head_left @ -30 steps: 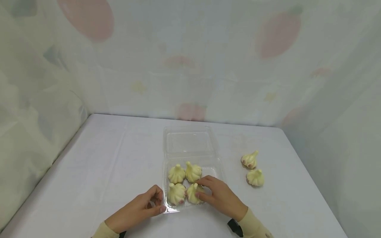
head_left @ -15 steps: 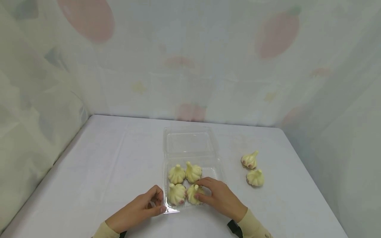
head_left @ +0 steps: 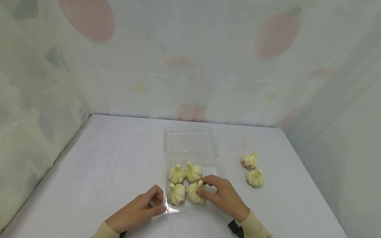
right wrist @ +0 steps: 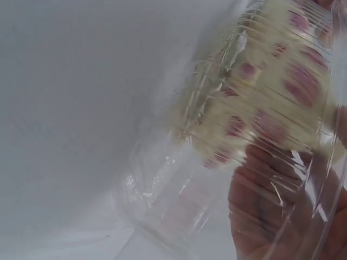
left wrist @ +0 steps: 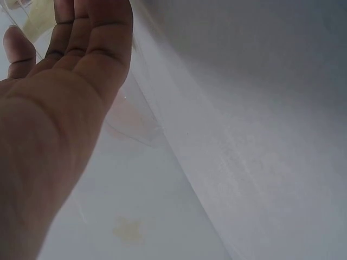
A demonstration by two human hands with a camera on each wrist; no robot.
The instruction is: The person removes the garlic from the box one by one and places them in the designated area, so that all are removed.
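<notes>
Slightly shifted, one garlic bulb (head_left: pixel 194 195) sits between the right fingers (head_left: pixel 209 179).

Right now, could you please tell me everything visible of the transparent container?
The container is clear, plastic-looking, with a ribbed wall and a lid folded open, away from the person. It lies flat on the white table. Four garlic bulbs sit inside; its far right part is bare. The left hand seems to touch its near left corner; the right hand pinches one bulb inside.
</notes>
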